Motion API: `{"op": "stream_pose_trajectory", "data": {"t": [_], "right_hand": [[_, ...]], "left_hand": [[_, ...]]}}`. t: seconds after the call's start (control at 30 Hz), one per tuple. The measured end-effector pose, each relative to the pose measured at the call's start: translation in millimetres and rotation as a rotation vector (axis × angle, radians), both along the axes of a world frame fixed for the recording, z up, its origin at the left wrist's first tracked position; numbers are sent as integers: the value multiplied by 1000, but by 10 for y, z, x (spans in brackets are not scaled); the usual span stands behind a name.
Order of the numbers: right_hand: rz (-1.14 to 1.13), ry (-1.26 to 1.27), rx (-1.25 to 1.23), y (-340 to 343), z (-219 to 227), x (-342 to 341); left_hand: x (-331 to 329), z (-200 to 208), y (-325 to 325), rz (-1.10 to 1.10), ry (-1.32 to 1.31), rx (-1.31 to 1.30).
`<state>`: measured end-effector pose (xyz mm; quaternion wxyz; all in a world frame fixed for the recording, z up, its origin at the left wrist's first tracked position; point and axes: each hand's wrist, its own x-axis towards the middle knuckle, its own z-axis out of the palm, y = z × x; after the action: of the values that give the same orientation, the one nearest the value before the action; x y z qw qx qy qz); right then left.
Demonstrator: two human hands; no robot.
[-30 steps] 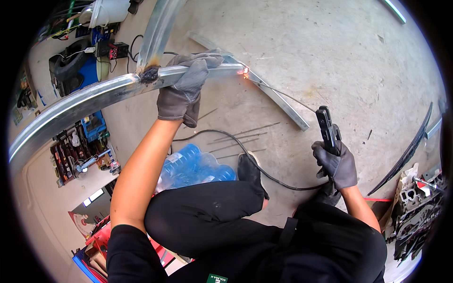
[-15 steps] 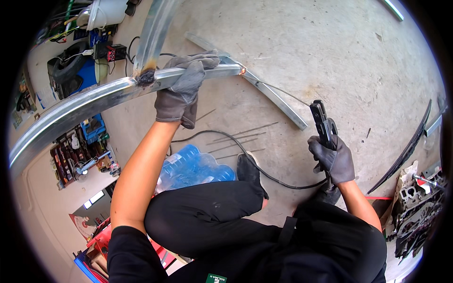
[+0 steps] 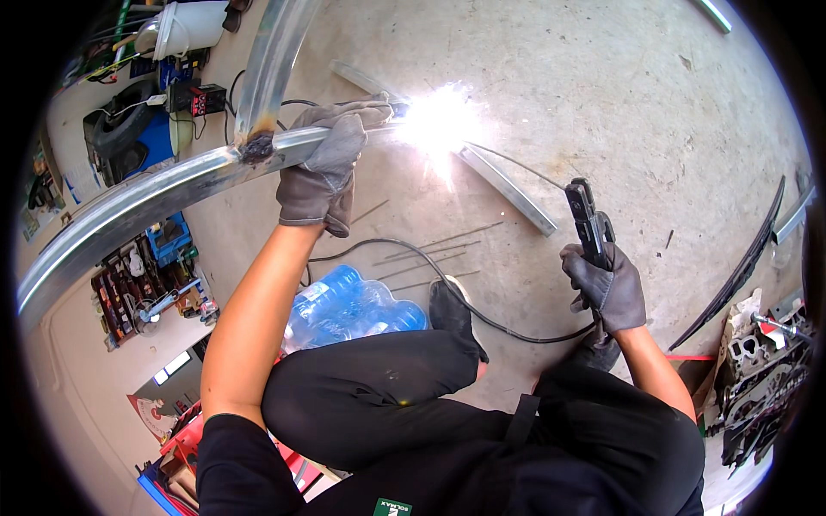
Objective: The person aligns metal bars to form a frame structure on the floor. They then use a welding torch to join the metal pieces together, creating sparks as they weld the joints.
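Gloved in grey, my left hand [image 3: 325, 163] is wrapped round a shiny metal bar [image 3: 155, 189] near its right end. A second metal bar [image 3: 274, 73] rises from this one at a dark, scorched weld [image 3: 256, 146]. My right hand [image 3: 607, 288], gloved too, grips a black electrode holder [image 3: 583, 215]. From the holder a thin welding rod [image 3: 520, 165] reaches left to the bar's end. There a white glare [image 3: 440, 120] with sparks hides the joint and the rod's tip. A loose metal strip [image 3: 508, 189] runs out from under the glare on the floor.
A black cable [image 3: 516, 334] curves across the floor below the holder. Several thin rods [image 3: 430, 258] lie near a pack of blue-tinted plastic bottles [image 3: 348, 305] by my foot. Engine parts [image 3: 761, 370] stand at right, with black strips [image 3: 731, 275] beside them. A white bucket [image 3: 191, 27] sits at upper left.
The small orange glow at the bar's end has flared into a bright white arc with sparks. My left hand and the bar have shifted slightly left. The right hand has hardly moved.
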<state>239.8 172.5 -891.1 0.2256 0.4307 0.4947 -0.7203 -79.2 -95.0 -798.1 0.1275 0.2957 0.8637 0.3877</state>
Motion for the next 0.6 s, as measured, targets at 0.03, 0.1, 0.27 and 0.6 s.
{"op": "stream_pose_trajectory", "data": {"t": [0.03,0.1,0.27,0.6], "right_hand": [[-5,9,0,0,-2,6],[7,-2,7,12,6,1],[2,-13,8,31,108,-14],[78,-62,6,-60,113,15]], "left_hand": [[-7,4,-24,18,48,-60],[1,-22,18,-12,5,33],[84,43,87,10,80,11],[44,27,76,22,-63,47]]}}
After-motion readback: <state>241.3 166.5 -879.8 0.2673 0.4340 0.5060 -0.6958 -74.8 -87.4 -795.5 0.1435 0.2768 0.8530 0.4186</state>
